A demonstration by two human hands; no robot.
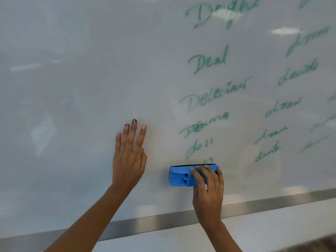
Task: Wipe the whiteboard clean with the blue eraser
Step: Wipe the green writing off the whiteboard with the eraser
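Observation:
The whiteboard [91, 79] fills the view. Its left half is blank, while green handwritten words [214, 93] run in columns over the right half. My right hand [208, 188] grips the blue eraser [181, 176] and presses it flat on the board, just under the lowest word of the nearest column. The eraser lies lengthwise, its dark felt edge upward. My left hand [129, 157] rests flat on the blank board, left of the eraser, with fingers spread and pointing up.
A metal frame strip [163, 221] runs along the board's bottom edge, rising to the right. Below it is a pale wall [272, 226]. Ceiling lights reflect off the board at the upper right.

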